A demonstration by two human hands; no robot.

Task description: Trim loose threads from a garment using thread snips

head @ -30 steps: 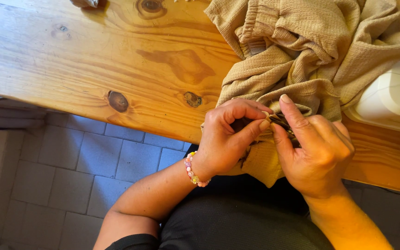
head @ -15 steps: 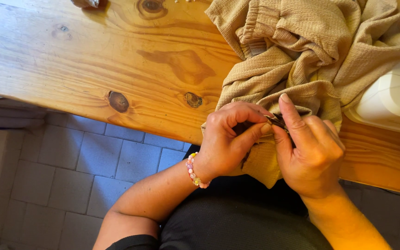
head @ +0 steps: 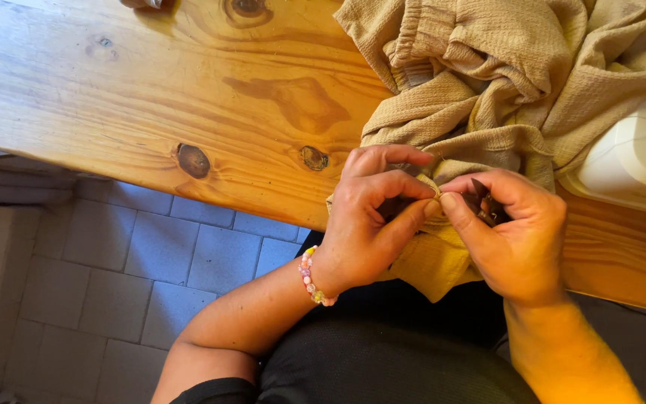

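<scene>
Head view shows the left hand and right hand both pinched shut on the tan garment's edge at the wooden counter rim — judged best kept taut, the small dark tool working close between thumbs.

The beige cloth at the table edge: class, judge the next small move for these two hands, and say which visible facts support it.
Probably the right hand should bring the small dark tool it holds to the spot where both thumbs meet. The left hand pinches the beige cloth there at the edge of the wooden table, with the tool's tip close by. What the tool is cannot be told.
</scene>
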